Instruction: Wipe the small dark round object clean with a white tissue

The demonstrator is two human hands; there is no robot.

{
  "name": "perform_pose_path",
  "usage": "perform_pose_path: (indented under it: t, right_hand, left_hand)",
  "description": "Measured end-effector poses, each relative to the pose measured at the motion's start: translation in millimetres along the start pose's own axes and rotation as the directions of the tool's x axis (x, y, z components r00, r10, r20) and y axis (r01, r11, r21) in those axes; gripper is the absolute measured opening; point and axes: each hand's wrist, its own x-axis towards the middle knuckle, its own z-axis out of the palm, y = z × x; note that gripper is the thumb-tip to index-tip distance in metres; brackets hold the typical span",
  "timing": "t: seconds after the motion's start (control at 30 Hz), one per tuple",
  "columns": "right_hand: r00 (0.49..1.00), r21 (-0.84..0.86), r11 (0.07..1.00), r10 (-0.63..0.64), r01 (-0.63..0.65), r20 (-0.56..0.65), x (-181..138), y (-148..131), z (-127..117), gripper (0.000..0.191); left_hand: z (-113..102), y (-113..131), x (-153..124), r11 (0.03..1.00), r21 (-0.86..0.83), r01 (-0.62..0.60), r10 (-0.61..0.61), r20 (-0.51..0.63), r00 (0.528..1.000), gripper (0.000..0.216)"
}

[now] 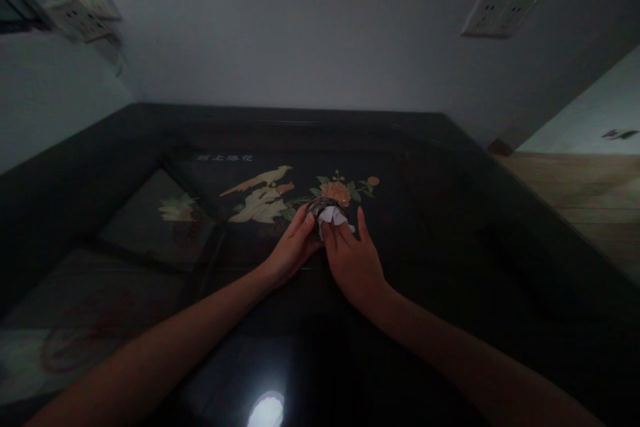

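Both my hands meet near the middle of a dark glass-topped table (450, 227). My left hand (293, 247) has its fingers closed round the side of a small shiny metallic object (323, 205). My right hand (353, 257) lies beside it, fingertips pressed on a piece of white paper or tissue (333, 217) against that object. What the object is stays too dim to make out.
Under the glass lies an inlay of a bird (263, 180) and flowers (340, 190). Wall sockets sit at the upper left (80, 3) and upper right (497, 15). A wooden floor (585, 197) shows on the right. A lamp's glare (267, 408) reflects near the front edge.
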Motion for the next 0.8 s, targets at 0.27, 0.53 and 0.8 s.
perform_pose_path:
  t: [0.27, 0.53, 0.8]
  right_hand:
    - [1.000, 0.008, 1.000, 0.008, -0.009, 0.020, 1, -4, -9, 0.040]
    - [0.996, 0.285, 0.957, 0.040, -0.062, 0.081, 1, -2, -17, 0.040]
    - [0.982, 0.707, 0.682, 0.142, -0.187, 0.124, 1, -1, -19, 0.030]
  left_hand:
    - [-1, 0, -2, 1.000, 0.003, -0.025, 0.025, 0.000, 1.000, 0.039]
    - [1, 1, -2, 0.999, 0.003, -0.039, 0.039, 0.000, 0.999, 0.041]
    - [3, 4, -2, 0.999, -0.025, -0.019, 0.019, -0.017, 1.000, 0.046]
